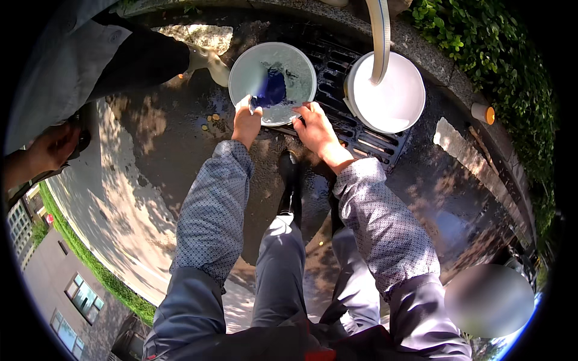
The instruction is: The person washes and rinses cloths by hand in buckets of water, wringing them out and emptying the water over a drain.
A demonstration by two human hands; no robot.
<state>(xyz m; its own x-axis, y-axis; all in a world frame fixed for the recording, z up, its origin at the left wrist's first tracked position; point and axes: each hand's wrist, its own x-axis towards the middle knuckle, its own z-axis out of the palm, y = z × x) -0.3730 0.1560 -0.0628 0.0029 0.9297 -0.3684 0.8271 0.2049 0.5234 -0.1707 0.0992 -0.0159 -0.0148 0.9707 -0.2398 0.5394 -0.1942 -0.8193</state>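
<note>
A round bucket (300, 61) of cloudy water stands in front of me, with a dark blue cloth (275, 88) in it. At the bucket's near left rim, my left hand (247, 119) pinches the edge of the blue cloth. My right hand (316, 128) is at the near right rim, fingers bent, with no object seen in it. To the right stands a white bucket (388, 101) holding whitish liquid, and a pale hose (380, 36) with a blue stripe runs down into it. Patterned sleeve covers are on both my forearms.
A metal drain grate (384, 149) lies under and between the buckets on wet pavement. A stone curb (433, 63) and hedge (501, 67) border the right. A container with an orange end (487, 114) lies by the curb. Another person's hand (54, 146) and pale boot (212, 63) are at left.
</note>
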